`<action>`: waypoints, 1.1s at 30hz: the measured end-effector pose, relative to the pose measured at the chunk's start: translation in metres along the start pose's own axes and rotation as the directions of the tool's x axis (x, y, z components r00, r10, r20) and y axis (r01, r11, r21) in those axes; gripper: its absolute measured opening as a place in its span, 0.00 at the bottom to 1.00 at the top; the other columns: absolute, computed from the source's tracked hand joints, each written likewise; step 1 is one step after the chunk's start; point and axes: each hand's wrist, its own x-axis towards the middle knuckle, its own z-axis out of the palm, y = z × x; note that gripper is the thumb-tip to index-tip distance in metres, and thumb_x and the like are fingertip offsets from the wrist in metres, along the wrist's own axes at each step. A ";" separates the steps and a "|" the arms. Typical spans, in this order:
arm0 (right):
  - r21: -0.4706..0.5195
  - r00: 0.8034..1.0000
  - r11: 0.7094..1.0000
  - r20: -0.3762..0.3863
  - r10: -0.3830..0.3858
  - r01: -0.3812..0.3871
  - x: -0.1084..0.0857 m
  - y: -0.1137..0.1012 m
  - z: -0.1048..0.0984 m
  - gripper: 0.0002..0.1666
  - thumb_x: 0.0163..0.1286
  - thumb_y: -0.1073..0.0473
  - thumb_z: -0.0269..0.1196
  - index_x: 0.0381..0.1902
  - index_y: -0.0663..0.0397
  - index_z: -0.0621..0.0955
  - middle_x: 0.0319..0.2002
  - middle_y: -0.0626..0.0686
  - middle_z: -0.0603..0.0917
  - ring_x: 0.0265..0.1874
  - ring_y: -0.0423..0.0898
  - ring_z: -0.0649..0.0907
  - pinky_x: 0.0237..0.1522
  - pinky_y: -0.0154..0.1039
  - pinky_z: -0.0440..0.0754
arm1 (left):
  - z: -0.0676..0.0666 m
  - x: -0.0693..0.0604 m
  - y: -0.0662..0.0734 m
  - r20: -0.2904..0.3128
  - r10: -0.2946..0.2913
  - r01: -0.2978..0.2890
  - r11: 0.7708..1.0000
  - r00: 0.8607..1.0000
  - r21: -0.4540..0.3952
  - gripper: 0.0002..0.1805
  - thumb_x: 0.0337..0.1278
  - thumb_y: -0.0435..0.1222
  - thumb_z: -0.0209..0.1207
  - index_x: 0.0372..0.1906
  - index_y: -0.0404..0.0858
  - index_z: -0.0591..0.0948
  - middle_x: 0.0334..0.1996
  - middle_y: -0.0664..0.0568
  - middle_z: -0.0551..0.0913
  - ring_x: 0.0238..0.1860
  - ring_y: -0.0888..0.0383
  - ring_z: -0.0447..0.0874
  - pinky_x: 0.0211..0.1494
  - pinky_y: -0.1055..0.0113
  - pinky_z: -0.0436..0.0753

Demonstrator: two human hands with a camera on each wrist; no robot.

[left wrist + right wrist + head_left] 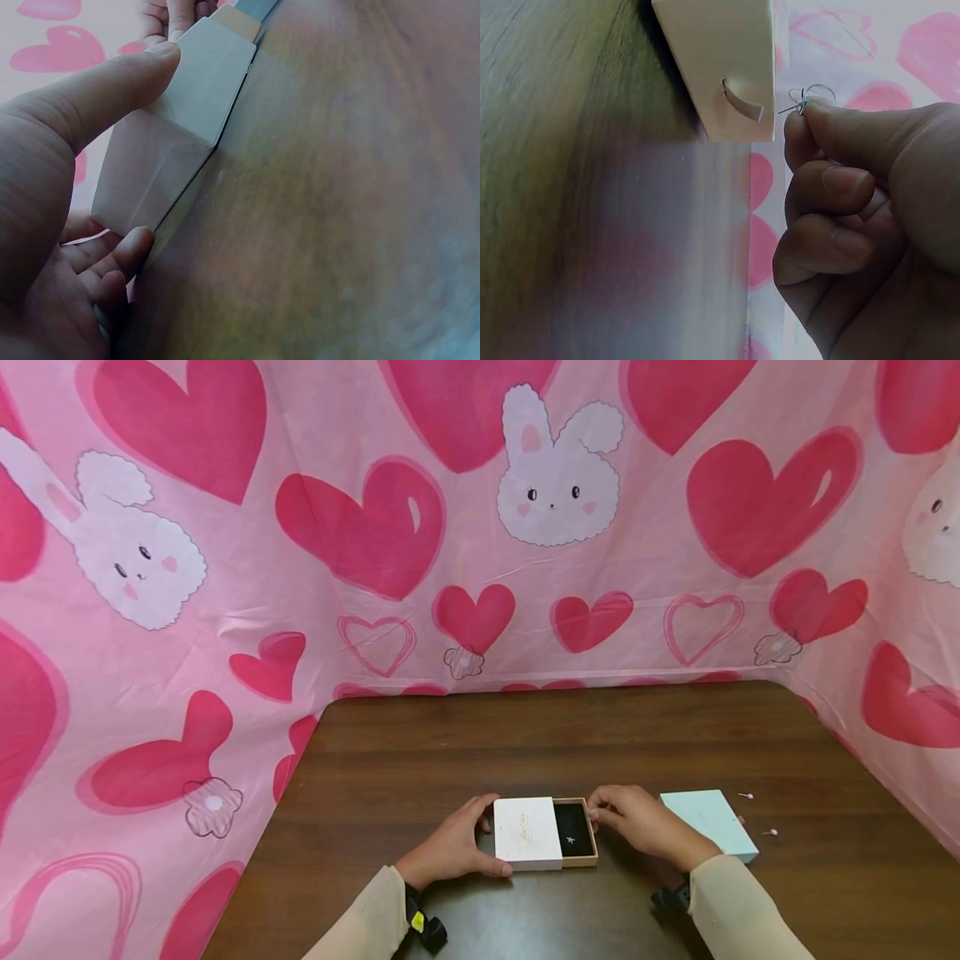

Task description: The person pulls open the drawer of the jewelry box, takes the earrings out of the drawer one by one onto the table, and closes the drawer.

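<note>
On the table lies a small white slide-out box (pixel 522 831) with gold lettering, its drawer (pixel 591 852) partly out to the right. A black pad (pixel 572 822) lines the drawer, and a tiny silver star-shaped earring (pixel 570 839) sits on it. My left hand (pixel 457 843) holds the sleeve's left end, thumb along the near side and fingers at the far corner. Just beyond the drawer's right end, my right hand (pixel 637 822) pinches a small silver earring (pixel 802 103) between thumb and index finger. A pull tab (pixel 742 103) sticks out of the drawer's end.
A pale mint box lid (pixel 708 818) lies right of my right hand, partly behind the forearm. Two small pins with pinkish heads, one a pearl-like stud (pixel 772 832), lie beyond it. A pink heart-and-rabbit cloth (pixel 480 552) hangs around the wooden table (pixel 450 743).
</note>
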 end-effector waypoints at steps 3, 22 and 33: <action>-0.013 1.000 1.000 -0.011 -0.001 0.001 -0.001 0.002 0.000 0.05 0.70 0.61 0.61 0.33 0.46 0.80 0.28 0.39 0.78 0.29 0.35 0.75 0.33 0.37 0.74 | 0.000 0.000 0.000 -0.001 -0.001 0.001 1.000 1.000 0.001 0.58 0.30 0.59 0.77 0.70 0.44 0.63 0.46 0.61 0.72 0.46 0.61 0.71 0.49 0.62 0.70; -0.112 0.998 0.994 -0.063 -0.001 -0.006 -0.001 0.003 0.001 0.06 0.68 0.62 0.63 0.31 0.46 0.80 0.27 0.39 0.76 0.29 0.37 0.74 0.34 0.39 0.74 | 0.000 0.001 -0.001 -0.001 0.002 -0.002 1.000 1.000 0.018 0.58 0.29 0.60 0.76 0.70 0.44 0.63 0.44 0.60 0.72 0.45 0.61 0.71 0.49 0.62 0.70; -0.159 0.996 0.985 -0.077 0.053 -0.065 0.000 0.007 0.004 0.07 0.67 0.63 0.64 0.29 0.46 0.80 0.27 0.38 0.75 0.29 0.39 0.74 0.37 0.43 0.75 | 0.000 0.000 0.000 -0.002 0.004 -0.004 1.000 1.000 0.017 0.58 0.30 0.60 0.76 0.70 0.44 0.63 0.44 0.60 0.72 0.45 0.60 0.71 0.48 0.62 0.70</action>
